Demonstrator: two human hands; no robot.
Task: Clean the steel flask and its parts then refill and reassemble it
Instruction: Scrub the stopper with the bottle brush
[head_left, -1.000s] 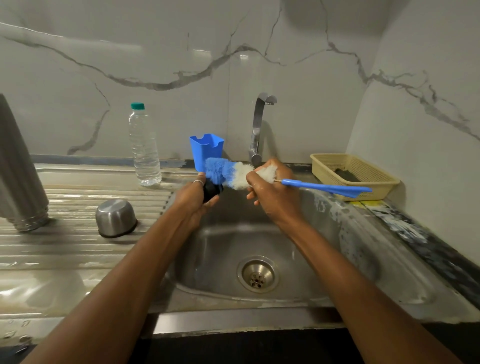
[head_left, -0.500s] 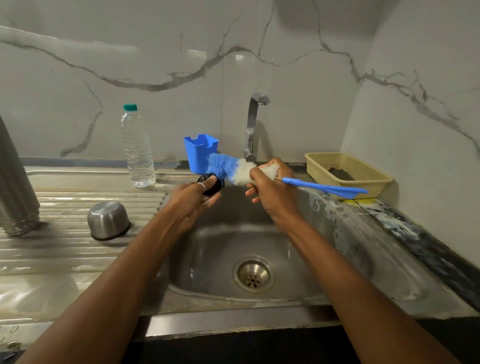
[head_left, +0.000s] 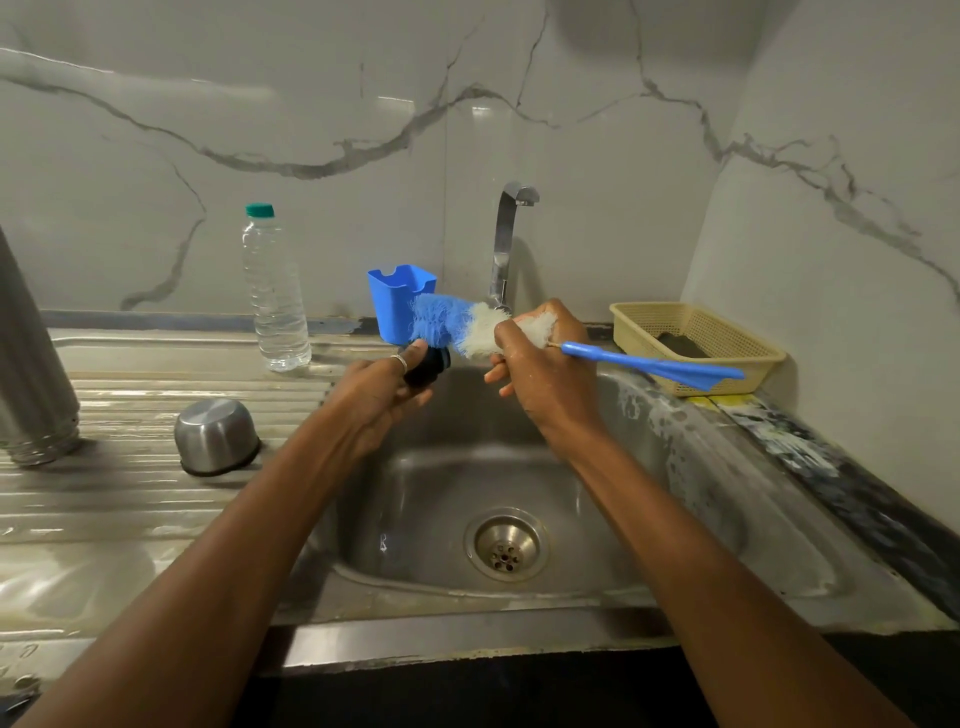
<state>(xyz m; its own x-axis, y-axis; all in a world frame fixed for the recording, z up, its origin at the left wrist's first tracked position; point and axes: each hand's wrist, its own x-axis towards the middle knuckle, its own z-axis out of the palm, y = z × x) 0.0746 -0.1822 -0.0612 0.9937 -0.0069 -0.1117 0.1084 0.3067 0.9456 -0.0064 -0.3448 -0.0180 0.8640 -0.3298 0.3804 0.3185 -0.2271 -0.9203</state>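
Note:
My left hand (head_left: 382, 395) grips a small black flask stopper (head_left: 428, 364) above the back of the sink. My right hand (head_left: 545, 379) holds a bottle brush (head_left: 457, 330) by its white bristles, its blue handle (head_left: 649, 364) sticking out to the right. The blue bristle tip lies over the stopper. The steel flask body (head_left: 31, 374) stands upside down at the far left of the drainboard. The steel cup lid (head_left: 215, 436) sits upside down on the drainboard too.
A clear water bottle (head_left: 275, 296) with a green cap and a blue plastic holder (head_left: 397, 299) stand behind the sink basin (head_left: 597, 519). The tap (head_left: 506, 244) rises at the back, with no water running. A beige basket (head_left: 696, 338) sits at the right.
The stopper in my left hand has stayed under the blue bristles while the brush shifted slightly over it. The view moved a little; both hands stay above the sink.

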